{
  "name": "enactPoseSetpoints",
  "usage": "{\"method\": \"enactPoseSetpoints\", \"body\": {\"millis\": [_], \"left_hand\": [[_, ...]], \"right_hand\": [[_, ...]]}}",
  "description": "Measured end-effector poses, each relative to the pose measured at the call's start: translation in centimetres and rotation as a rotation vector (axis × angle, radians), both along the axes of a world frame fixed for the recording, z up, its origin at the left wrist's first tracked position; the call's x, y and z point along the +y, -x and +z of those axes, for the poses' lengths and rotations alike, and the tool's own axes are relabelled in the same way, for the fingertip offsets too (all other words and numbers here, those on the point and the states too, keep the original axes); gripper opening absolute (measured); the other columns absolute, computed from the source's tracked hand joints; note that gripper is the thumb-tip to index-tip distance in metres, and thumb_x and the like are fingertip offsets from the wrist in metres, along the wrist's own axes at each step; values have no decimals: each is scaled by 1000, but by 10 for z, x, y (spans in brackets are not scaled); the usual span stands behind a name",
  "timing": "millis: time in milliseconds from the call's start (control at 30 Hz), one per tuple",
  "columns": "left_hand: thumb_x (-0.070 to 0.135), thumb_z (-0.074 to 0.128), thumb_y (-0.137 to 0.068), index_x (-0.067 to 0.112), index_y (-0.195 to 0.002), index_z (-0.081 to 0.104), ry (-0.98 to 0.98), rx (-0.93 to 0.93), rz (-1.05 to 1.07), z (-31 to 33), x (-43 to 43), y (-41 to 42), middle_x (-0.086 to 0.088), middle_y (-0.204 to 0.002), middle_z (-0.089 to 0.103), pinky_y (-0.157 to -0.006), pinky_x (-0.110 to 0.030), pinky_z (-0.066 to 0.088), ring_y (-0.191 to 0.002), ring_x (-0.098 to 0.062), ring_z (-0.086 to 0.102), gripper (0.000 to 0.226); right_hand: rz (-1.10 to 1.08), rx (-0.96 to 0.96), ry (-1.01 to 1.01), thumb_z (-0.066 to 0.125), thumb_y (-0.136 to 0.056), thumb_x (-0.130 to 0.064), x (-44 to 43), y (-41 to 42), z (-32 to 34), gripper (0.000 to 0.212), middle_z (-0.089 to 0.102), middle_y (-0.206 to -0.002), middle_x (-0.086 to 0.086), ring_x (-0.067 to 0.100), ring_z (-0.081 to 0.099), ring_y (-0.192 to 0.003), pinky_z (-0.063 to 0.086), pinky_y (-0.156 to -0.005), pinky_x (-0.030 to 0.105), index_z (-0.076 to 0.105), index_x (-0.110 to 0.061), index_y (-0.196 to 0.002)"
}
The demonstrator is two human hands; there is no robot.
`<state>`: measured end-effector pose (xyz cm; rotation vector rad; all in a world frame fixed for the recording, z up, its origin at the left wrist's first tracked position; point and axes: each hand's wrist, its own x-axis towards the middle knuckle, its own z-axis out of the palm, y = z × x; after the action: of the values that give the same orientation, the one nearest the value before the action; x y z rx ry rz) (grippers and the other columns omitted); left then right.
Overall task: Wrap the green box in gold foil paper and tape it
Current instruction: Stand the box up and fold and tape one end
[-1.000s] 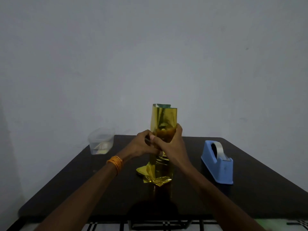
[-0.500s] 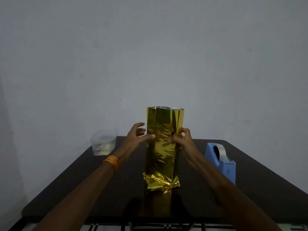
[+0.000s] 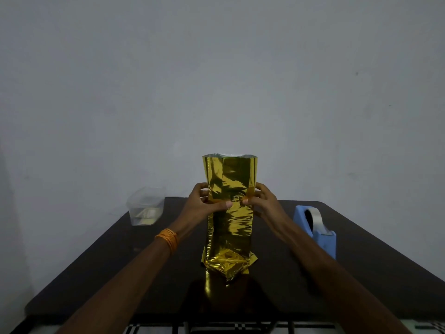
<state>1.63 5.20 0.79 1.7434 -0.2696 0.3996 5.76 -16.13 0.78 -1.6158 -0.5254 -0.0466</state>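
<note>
Gold foil [image 3: 230, 213] held upright on the table [image 3: 361, 273]
It is pinched mid-height by the left hand [image 3: 201, 206] and right hand [image 3: 263, 203]; judged light, slippery and crease-prone, it is best gripped at the sides.

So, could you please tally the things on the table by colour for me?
Gold: 1, the foil parcel
Blue: 1, the tape dispenser
Clear: 1, the plastic tub
Total: 3
</note>
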Motion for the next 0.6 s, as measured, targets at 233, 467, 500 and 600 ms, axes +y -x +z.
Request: {"method": "enactPoseSetpoints", "body": {"millis": [233,467,500,600], "left_hand": [[45,78,-75,16,-116,53,30,-372,396,11,-6,18,1,-103,58,-68,-16,45,-92,-8,56,56],[25,58,-91,19,-67,54,-144,-698,386,24,-48,38,13,-57,48,-51,-11,35,-54,-5,49,26],[25,58,-90,18,-66,54,-166,-699,352,23,-55,38,13,-56,49,-51,-11,35,-55,-6,51,26],[19,63,-91,12,-65,58,-224,-605,247,17,-82,27,3,-58,56,-51,-22,44,-57,-12,55,27]], "right_hand": [[-14,-9,-7,80,-66,-36,-3,2,-2,84,59,-133,4,25,58,-122,48,-102,47,43,-27,-141],[-197,-135,25,75,-86,-30,-29,15,-2,56,60,-125,2,14,59,-112,52,-96,40,48,-28,-135],[-232,-155,26,72,-89,-29,-33,18,-2,49,63,-120,1,13,61,-110,52,-93,38,51,-26,-133],[-362,-233,54,69,-92,-22,-55,30,-2,28,69,-99,0,11,66,-98,55,-84,28,61,-19,-119]]}}
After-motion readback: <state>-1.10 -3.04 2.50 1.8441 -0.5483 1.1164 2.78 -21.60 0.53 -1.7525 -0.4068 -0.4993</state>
